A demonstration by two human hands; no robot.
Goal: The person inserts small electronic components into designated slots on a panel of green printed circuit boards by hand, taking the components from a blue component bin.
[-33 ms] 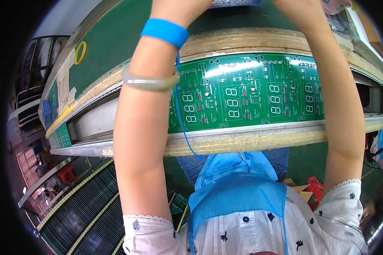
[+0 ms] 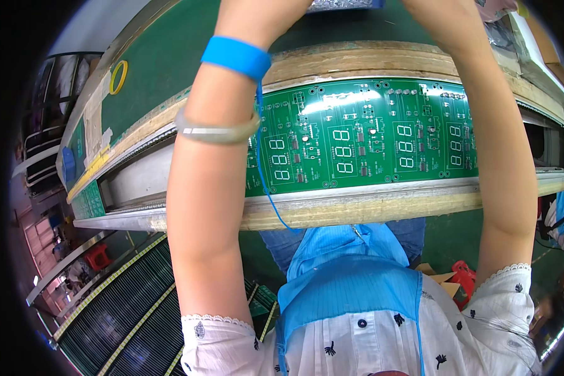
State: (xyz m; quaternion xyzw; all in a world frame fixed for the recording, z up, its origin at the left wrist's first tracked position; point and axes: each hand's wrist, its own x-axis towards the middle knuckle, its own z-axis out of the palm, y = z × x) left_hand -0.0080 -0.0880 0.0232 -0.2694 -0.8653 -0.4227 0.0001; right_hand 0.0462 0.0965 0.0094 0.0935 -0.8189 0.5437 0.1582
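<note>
Both my arms reach forward over a long green circuit board (image 2: pixel 373 141) lying in a rail track, with white three-digit displays and small parts on it. My left hand (image 2: pixel 260 17) and my right hand (image 2: pixel 442 22) are at the upper edge, their fingers cut off from view. Between them shows part of a blue bin (image 2: pixel 378 4) full of small shiny pieces. A blue wrist strap (image 2: pixel 236 57) circles my left wrist, its thin cord hanging over the board. Below it sits a pale bangle (image 2: pixel 217 130). Whether either hand holds anything is hidden.
A yellow ring, like a tape roll (image 2: pixel 118 78), lies on the green tabletop at far left. The wooden front rail (image 2: pixel 357 210) runs before my body. Racked boards (image 2: pixel 119 307) stand at lower left. Another person's sleeve (image 2: pixel 487 9) shows at upper right.
My left forearm and wrist have shifted slightly down and to the left. My right hand and wrist have moved a little; the board and bin look unchanged.
</note>
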